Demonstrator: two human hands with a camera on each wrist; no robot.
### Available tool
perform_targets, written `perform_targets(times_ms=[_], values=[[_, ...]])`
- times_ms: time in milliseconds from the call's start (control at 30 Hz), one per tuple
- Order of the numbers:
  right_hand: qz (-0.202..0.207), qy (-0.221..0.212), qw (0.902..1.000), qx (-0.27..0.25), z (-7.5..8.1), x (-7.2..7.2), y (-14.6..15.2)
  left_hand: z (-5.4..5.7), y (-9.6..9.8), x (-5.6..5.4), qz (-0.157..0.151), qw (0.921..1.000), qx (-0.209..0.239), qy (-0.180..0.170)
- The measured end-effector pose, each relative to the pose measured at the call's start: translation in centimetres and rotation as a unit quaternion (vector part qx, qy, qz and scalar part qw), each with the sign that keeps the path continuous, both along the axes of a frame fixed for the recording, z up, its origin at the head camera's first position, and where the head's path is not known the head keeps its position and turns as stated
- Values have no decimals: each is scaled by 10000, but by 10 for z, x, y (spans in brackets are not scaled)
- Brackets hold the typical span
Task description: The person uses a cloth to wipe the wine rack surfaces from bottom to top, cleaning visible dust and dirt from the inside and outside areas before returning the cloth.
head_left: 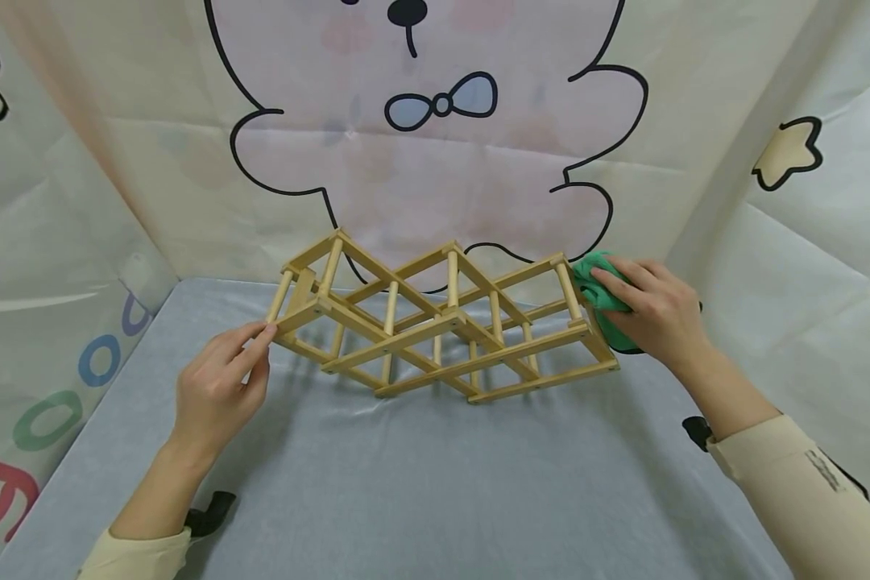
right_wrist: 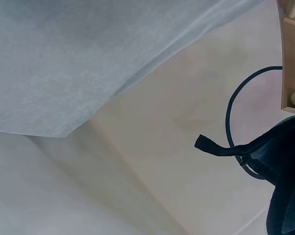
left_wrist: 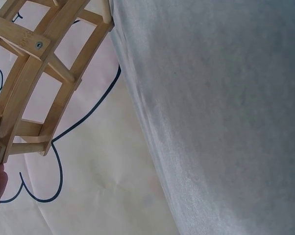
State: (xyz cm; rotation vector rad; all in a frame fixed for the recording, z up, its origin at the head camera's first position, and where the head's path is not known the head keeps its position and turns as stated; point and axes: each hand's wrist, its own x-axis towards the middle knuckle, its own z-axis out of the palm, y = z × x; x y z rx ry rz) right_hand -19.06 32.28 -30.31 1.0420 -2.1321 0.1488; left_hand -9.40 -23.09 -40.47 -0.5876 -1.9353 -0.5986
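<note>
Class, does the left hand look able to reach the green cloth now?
Probably not: the wooden rack lies between, the left hand holds its opposite end, and the right hand grips the green cloth.

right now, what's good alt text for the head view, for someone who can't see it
A wooden lattice rack, its left end pinched by a person's left grip while the right grip holds a green cloth at the rack's right end. Below is a blue-grey table; behind, a cartoon figure with a bow tie.

Open approach is offered over the near table (head_left: pixel 420 483); farther back, passage is barred by the wooden rack (head_left: pixel 455 319), its ends obstructed by left hand (head_left: pixel 221 383), right hand (head_left: pixel 663 310) and green cloth (head_left: pixel 602 301).
</note>
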Motion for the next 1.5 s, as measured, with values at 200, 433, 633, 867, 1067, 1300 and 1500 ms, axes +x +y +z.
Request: perform_targets(times_ms=[200,433,633,867,1067,1300,1500], values=[[37,-82,9999,110,1,-2,1,0,1,0,-5,10000,20,24],[359,-68,9993,124,1,-7,-2,1,2,1,9,9999,103,49],[420,-31,9982,422,-1,-10,-3,1,2,0,-5,10000,82,29],[307,-45,9950,954,0,-11,5,1,1,0,-15,10000,3,-29],[167,-310,9898,1379,-2,-9,15,0,0,1,-8,10000,-6,-61],[-29,-561,9862,1558,-4,-5,25,0,0,1,1,10000,0,-68],[-38,-597,9874,1468,-6,-4,23,0,1,1,11,10000,10,-70]])
